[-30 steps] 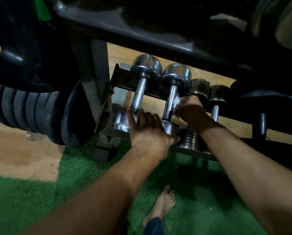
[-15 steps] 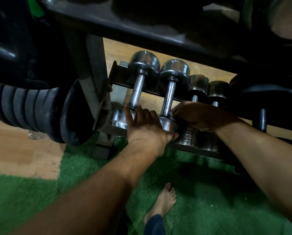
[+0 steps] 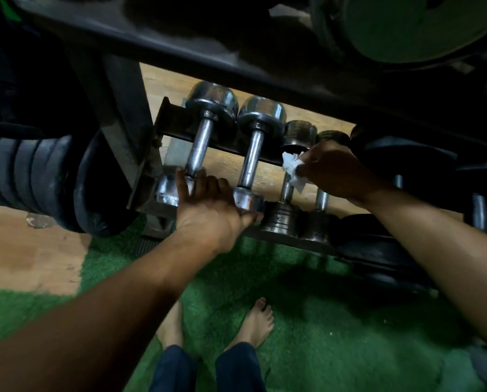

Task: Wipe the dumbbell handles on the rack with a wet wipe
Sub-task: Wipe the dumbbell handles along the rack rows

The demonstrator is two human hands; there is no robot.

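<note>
Pinching crumpled white wipe point(image 3: 294, 168): right hand point(image 3: 335, 169) | left hand point(image 3: 208, 207) flat, fingers straight

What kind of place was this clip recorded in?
Most likely a gym or home workout area. Chrome dumbbells lie across a low steel rack, stacked black weight plates sit at the left, and green artificial turf covers part of the wooden floor.

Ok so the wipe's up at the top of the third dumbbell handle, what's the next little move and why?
Probably slide the right hand down the third handle toward the near weight, keeping the wet wipe wrapped on it. The wipe sits at the far end, and the bare metal below looks unwiped. The left hand rests flat on the near weights.
</note>
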